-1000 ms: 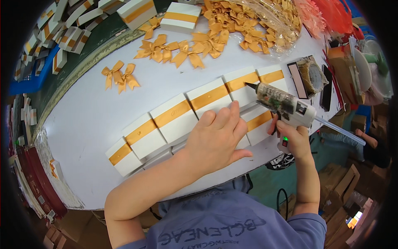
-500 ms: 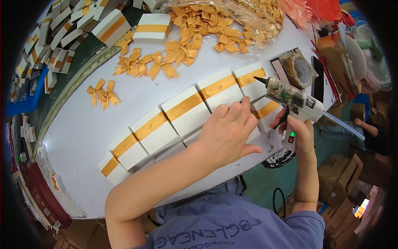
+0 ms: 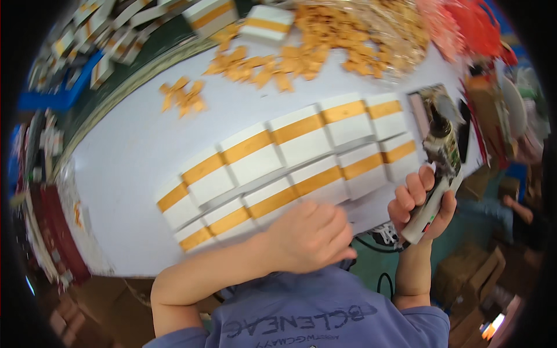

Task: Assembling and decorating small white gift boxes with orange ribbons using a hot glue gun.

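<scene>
My right hand (image 3: pixel 444 213) grips a hot glue gun (image 3: pixel 444 149) by its pale handle, its dark nozzle pointing away from me near the tape roll. My left hand (image 3: pixel 316 236) is over the table's near edge, blurred, its fingers curled in and its thumb sticking out; nothing shows in it, though its palm is hidden. Beyond it stand two rows of white boxes with gold ribbon bands, a far row (image 3: pixel 250 165) and a near row (image 3: pixel 316 196). The left forearm covers part of the near row. Two gold ribbon bows (image 3: pixel 184 97) lie apart, beyond the boxes.
Many gold bows (image 3: pixel 331 46) are heaped at the back, partly in a clear plastic bag (image 3: pixel 409 43). A banded white box (image 3: pixel 266 32) sits beside them. More boxes and a blue tray (image 3: pixel 61 95) are at far left. Red plastic (image 3: pixel 476 29) lies back right. Another person's arm (image 3: pixel 519 209) shows at right.
My left hand has drawn back toward me off the boxes, its fingers now curled. The glue gun has swung from pointing left to pointing away from me. The view has shifted, uncovering the near row.
</scene>
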### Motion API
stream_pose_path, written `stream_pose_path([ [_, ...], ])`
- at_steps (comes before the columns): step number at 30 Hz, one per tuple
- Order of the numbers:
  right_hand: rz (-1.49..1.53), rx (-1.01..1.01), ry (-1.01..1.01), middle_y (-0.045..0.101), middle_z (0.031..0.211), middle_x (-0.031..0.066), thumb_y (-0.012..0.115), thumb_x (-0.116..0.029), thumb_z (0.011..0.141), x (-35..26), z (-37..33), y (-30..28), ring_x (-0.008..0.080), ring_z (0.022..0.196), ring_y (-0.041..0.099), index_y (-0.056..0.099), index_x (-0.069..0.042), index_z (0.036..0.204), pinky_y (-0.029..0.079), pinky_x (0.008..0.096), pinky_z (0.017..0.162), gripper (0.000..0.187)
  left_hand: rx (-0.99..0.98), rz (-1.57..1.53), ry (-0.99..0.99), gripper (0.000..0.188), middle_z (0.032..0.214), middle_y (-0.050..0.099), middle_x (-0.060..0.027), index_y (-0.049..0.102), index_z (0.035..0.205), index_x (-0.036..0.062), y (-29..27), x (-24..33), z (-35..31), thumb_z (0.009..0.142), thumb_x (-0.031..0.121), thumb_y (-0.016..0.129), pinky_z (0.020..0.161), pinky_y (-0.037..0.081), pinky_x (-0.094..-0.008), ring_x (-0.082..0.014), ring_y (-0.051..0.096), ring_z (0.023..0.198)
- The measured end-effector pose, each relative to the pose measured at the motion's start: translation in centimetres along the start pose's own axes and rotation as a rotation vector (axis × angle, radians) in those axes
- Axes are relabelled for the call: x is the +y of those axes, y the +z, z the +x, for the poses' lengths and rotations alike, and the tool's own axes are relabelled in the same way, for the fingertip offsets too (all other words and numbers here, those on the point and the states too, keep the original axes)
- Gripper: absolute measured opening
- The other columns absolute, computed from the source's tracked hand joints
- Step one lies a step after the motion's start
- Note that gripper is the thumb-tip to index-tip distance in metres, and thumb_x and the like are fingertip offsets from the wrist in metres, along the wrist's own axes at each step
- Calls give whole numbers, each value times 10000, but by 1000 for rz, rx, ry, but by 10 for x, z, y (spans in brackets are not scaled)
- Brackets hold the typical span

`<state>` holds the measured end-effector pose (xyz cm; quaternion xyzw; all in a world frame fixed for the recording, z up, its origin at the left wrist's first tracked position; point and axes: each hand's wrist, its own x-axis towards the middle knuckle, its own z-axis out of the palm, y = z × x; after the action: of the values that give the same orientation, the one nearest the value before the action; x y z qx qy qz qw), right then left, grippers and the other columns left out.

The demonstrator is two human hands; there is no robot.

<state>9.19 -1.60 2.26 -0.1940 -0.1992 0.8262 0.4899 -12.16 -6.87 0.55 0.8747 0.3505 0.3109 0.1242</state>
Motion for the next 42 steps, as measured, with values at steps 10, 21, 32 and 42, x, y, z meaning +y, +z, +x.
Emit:
stream_pose_path([
  [10,-1191,-701,340,549,727,57,666,-144,765,114,-8,60,176,629,559,545,-27,895,436,276,581,213,318,359,-532,170,926,621,-82,597,759,64,-31,77,-169,715,222,641,597,371,-311,-200,485,722],
  [21,-1620,-647,280,564,706,72,671,-132,717,138,-18,81,231,606,583,528,-26,881,456,312,557,242,273,561,-773,260,1064,613,-71,599,808,67,-27,77,-178,716,306,643,714,331,-315,-201,468,851],
  [32,-1186,-88,619,588,749,24,635,-107,769,94,-31,46,94,576,512,571,-11,887,410,242,520,165,194,569,-592,238,1089,611,-39,609,768,106,-10,65,-149,669,318,654,742,280,-301,-174,450,889],
  [42,-704,84,449,601,733,169,622,-232,699,59,-37,26,273,683,617,561,52,911,499,358,608,359,228,475,-388,237,1096,608,-39,601,762,120,4,52,-118,659,326,659,769,266,-298,-157,450,871],
])
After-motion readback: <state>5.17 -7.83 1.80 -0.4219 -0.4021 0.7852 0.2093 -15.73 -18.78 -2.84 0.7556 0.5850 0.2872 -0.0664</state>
